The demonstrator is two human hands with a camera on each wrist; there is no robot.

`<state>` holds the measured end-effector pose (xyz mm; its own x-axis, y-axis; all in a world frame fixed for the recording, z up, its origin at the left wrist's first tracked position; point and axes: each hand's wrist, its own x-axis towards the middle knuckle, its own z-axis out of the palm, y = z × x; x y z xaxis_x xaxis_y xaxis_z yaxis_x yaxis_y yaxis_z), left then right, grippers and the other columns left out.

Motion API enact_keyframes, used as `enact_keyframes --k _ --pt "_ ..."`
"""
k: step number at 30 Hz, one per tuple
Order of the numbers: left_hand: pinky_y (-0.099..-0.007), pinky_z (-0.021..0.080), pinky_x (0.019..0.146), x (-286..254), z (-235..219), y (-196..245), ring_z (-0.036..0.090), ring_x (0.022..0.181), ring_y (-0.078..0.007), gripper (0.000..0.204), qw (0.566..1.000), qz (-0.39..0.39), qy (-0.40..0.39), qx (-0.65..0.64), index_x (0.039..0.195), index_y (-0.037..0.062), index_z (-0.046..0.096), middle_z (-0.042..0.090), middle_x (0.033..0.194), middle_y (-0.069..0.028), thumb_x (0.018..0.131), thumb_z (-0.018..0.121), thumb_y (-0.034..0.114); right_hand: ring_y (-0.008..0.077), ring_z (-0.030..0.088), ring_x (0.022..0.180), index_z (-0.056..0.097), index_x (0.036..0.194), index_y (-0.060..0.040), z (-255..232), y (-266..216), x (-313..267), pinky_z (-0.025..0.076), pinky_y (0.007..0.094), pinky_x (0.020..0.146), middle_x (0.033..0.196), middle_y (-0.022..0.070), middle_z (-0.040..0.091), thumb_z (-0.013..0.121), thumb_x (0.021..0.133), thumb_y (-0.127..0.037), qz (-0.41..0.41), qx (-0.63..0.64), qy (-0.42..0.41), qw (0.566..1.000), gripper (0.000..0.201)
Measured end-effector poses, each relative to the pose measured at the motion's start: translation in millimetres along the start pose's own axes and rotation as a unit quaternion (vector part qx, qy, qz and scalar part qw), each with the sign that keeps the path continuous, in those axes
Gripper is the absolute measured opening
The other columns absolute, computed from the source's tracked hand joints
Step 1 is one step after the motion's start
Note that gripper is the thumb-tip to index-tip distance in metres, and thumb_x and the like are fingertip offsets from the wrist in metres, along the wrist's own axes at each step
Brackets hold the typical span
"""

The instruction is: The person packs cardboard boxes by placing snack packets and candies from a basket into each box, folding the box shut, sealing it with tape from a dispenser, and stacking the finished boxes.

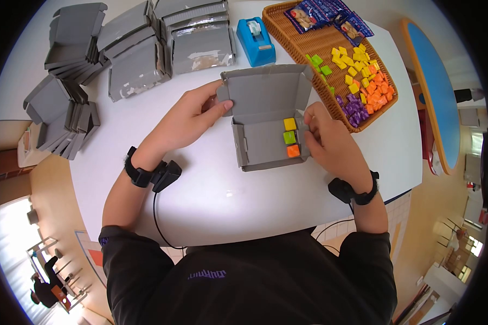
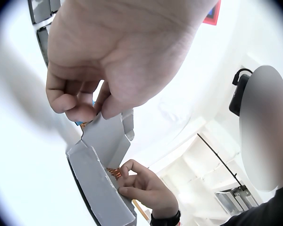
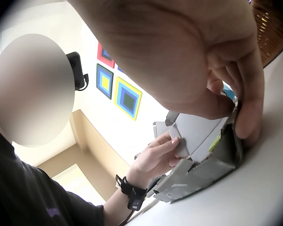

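A small grey cardboard box (image 1: 261, 142) stands on the white table with its lid (image 1: 265, 93) raised at the back. Three wrapped square pieces form a column along its right inside: yellow (image 1: 290, 124), green (image 1: 289, 137) and orange (image 1: 293, 150). My left hand (image 1: 192, 118) pinches the left side flap of the lid between thumb and fingers. On the opposite side, my right hand (image 1: 333, 142) grips the box's right wall; in the right wrist view its thumb and fingers (image 3: 249, 106) straddle that wall.
Beyond the right hand lies a wicker basket (image 1: 287, 42) with yellow, green, orange and purple pieces and blue snack packets (image 1: 315, 15). A blue tape dispenser (image 1: 256, 44) stands behind the box. Stacked grey boxes (image 1: 135, 69) and nested open ones (image 1: 59, 111) fill the left back.
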<state>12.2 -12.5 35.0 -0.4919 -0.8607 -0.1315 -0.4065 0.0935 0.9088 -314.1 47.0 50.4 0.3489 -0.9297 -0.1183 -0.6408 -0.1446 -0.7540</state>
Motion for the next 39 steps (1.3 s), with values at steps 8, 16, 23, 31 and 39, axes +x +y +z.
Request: enact_keyframes --k 8,16,23,31,39 --pt "-0.0267 0.045 0.061 -12 11 19 0.059 0.067 -0.0094 0.024 0.999 0.003 -0.028 -0.035 0.12 -0.0004 0.06 0.059 0.081 -0.0021 0.108 0.069 0.018 0.0436 0.071 0.075 0.044 0.112 -0.006 7 -6 2 0.052 0.0519 0.066 0.079 0.0193 0.063 0.068 0.087 0.003 -0.018 -0.08 0.032 0.996 0.036" --pt "-0.0286 0.054 0.077 -23 10 20 0.07 0.091 -0.0134 0.03 0.995 -0.009 -0.064 -0.07 0.13 -0.0017 0.06 0.069 0.113 -0.0089 0.101 0.053 -0.003 0.0288 0.067 0.062 0.047 0.101 -0.0063 21 6 -2 0.05 0.0398 0.057 0.067 0.0105 0.059 0.078 0.087 -0.004 0.03 -0.02 0.091 0.995 0.034" --pt "-0.0305 0.054 0.082 -28 17 21 0.067 0.097 -0.0151 0.053 0.988 -0.006 -0.059 -0.141 0.152 -0.0019 0.058 0.066 0.112 -0.0084 0.1 0.044 0.004 0.0086 0.052 0.058 0.053 0.106 -0.0059 23 22 -2 0.044 0.0268 0.056 0.066 0.0011 0.055 0.08 0.086 -0.004 0.058 0.039 0.082 0.994 0.034" --pt "-0.0303 0.053 0.09 -30 19 23 0.064 0.103 -0.0154 0.041 0.992 -0.006 -0.071 -0.107 0.143 -0.0021 0.065 0.064 0.11 -0.0078 0.114 0.049 0.022 0.0069 0.052 0.06 0.053 0.119 -0.009 34 34 5 0.044 0.025 0.06 0.066 -0.0015 0.057 0.079 0.084 0.004 0.061 0.208 0.154 0.964 0.046" --pt "-0.0275 0.058 0.08 -32 29 23 0.069 0.086 -0.0139 0.043 0.999 0.008 -0.042 -0.031 0.133 0.0035 0.066 0.055 0.105 -0.0037 0.098 0.084 0.023 0.0084 0.064 0.089 0.064 0.123 -0.0071 30 34 -2 0.049 0.0239 0.069 0.101 0.0013 0.071 0.083 0.083 0.004 -0.015 0.092 0.162 0.982 0.046"
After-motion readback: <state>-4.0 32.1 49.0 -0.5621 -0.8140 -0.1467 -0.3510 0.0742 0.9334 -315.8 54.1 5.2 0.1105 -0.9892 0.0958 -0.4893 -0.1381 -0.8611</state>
